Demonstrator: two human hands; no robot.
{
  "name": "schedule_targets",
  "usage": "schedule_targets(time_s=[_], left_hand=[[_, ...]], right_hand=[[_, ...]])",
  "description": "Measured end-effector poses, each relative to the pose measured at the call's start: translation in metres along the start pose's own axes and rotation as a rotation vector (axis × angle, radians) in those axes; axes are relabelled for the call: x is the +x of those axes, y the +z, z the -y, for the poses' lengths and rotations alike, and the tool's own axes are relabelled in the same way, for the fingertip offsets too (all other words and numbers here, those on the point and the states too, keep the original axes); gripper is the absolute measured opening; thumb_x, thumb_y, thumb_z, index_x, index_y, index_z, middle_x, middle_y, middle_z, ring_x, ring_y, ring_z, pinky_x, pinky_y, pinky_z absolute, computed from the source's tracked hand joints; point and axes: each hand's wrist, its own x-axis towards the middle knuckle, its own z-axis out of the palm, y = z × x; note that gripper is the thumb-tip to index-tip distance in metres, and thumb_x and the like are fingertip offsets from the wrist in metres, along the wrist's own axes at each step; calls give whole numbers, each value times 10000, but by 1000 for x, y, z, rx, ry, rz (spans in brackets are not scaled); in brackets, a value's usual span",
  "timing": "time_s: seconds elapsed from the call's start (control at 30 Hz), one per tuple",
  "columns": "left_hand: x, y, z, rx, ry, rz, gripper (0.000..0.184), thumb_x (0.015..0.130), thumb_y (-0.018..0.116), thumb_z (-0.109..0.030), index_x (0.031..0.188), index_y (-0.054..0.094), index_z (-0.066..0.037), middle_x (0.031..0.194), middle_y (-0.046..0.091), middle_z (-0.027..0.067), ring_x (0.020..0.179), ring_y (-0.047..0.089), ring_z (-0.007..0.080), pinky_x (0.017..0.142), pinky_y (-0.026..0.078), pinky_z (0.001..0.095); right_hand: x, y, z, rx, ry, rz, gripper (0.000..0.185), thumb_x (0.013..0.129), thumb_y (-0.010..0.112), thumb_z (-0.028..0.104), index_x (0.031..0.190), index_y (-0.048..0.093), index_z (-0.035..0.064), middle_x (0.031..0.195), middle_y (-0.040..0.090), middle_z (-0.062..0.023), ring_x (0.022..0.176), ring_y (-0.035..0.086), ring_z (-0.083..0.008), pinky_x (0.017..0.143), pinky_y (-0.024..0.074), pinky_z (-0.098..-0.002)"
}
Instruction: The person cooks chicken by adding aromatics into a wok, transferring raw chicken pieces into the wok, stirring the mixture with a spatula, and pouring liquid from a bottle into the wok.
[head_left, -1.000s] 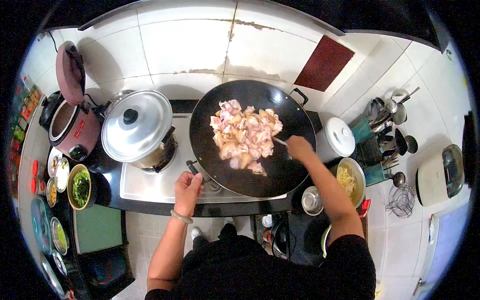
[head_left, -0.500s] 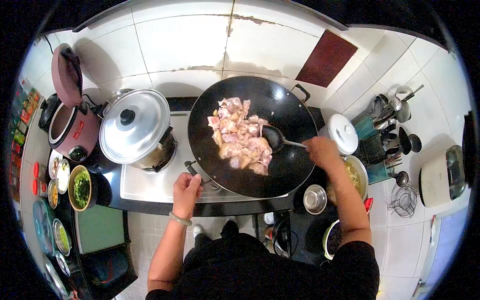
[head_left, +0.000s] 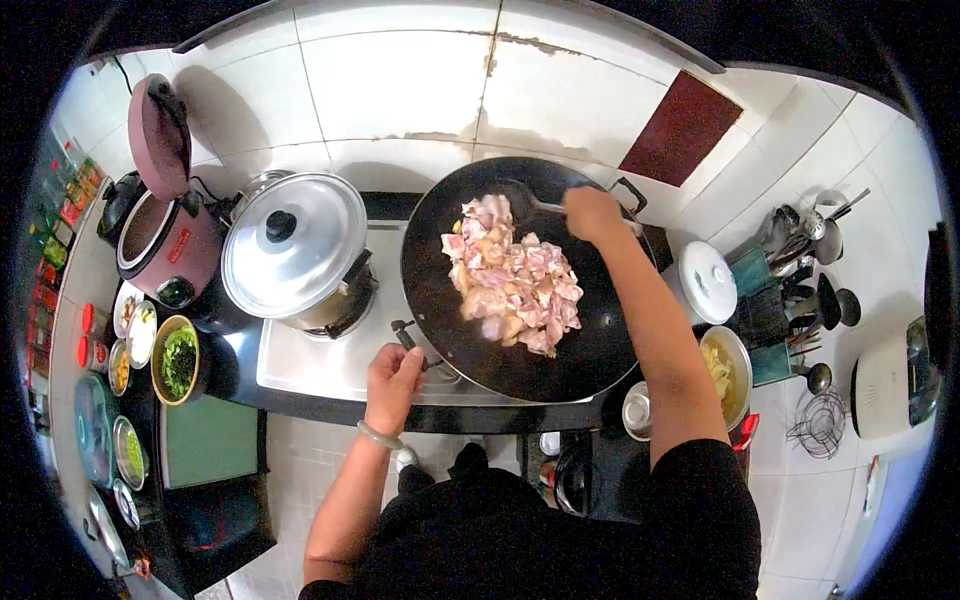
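A large black wok sits on the stove with pale pink meat pieces in its left and middle part. My right hand is closed round the handle of a ladle, over the wok's upper right part. The ladle's dark bowl lies at the upper edge of the meat. My left hand, with a bangle at the wrist, grips the wok's left handle at the near side.
Left of the wok stands a lidded pot, then a pink rice cooker with its lid up. Bowls of greens line the left counter. At right are a white lidded pot, a bowl and hanging utensils.
My right hand and the ladle have moved up toward the wok's far side. The meat has shifted and spread to the right. My left hand stays on the handle.
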Motion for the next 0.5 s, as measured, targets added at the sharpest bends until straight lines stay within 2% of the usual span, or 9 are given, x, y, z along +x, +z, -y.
schedule_targets(time_s=[0.13,0.2,0.3,0.33,0.4,0.47,0.5], left_hand=[[1,-1,2,9,14,-2,181,842,569,-163,727,477,-57,598,484,-5,489,446,66,435,342,199],[3,0,3,12,30,8,181,840,568,-156,722,470,-61,591,482,-4,482,444,67,435,341,197],[2,0,2,-55,-2,-29,168,835,566,-149,727,465,-69,578,486,2,470,445,75,437,354,205],[2,-1,3,-57,-5,-16,168,835,566,-149,727,465,-69,578,486,2,470,445,75,437,354,205],[3,0,4,-24,11,-34,166,834,567,-150,729,466,-70,578,489,4,470,444,75,439,356,206],[2,1,2,-30,0,-34,163,836,563,-149,730,467,-70,581,490,5,474,446,73,438,355,206],[2,0,2,-13,7,-9,165,836,561,-151,730,466,-70,583,491,5,474,446,72,437,356,207]], right_hand=[[-12,-13,44,-39,-332,114,345,699,531,74,1033,602,118,849,624,-160,803,613,-314,647,495,-420],[-47,-11,58,-121,-426,169,383,720,505,46,1074,590,165,825,623,-143,777,614,-310,628,494,-419],[-116,-6,51,72,-470,-19,548,637,569,26,1158,526,188,746,591,-121,709,601,-298,606,483,-401],[-136,1,43,68,-457,-15,548,637,569,26,1158,526,188,746,591,-121,709,601,-298,606,483,-401],[-168,8,27,122,-365,159,584,636,560,10,1179,508,218,739,588,-120,701,596,-307,600,478,-399],[-198,-9,12,81,-252,162,506,706,532,81,1174,498,271,756,613,-121,701,610,-310,590,490,-430],[-213,-29,7,42,-153,189,523,704,529,74,1182,497,286,752,614,-123,698,611,-312,593,492,-427]])
